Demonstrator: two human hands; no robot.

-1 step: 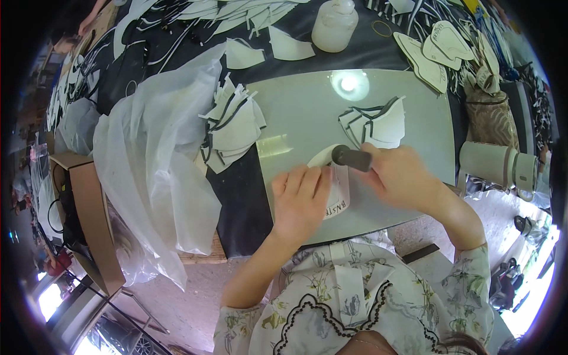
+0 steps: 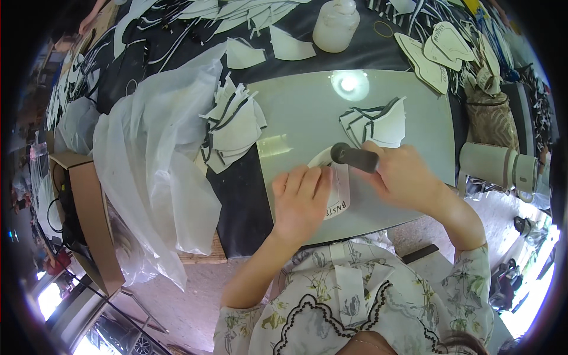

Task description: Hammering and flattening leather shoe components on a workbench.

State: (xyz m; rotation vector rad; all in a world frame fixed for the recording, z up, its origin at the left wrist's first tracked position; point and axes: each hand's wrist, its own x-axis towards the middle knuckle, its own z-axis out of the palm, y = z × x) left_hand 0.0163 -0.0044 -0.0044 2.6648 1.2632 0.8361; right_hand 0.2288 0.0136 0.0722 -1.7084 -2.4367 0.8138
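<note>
My left hand (image 2: 303, 198) lies with its fingers stretched over a white template (image 2: 338, 202) that has dark handwriting on it, pressing it to the pale board. My right hand (image 2: 405, 176) is closed around a dark grey cylindrical tool (image 2: 358, 158), whose thick rounded end reaches over the template beside my left fingertips. The tool's working end is hidden, so its kind cannot be told. Just beyond my right hand rests a small stack of white cut pieces with dark edging (image 2: 384, 124). A bigger pile of similar pieces (image 2: 234, 127) lies to the left, at the board's edge.
The pale board (image 2: 414, 201) sits on a black-covered table. A translucent plastic sheet (image 2: 160, 160) and a cardboard box (image 2: 94, 219) are on the left. A cloudy bottle (image 2: 335, 26) stands at the back. More templates (image 2: 423, 62) and a pale flask (image 2: 491, 163) are on the right.
The dark tool in my right hand has tilted slightly, its hand-side end shifting a little to the right. My left hand and the template stay put.
</note>
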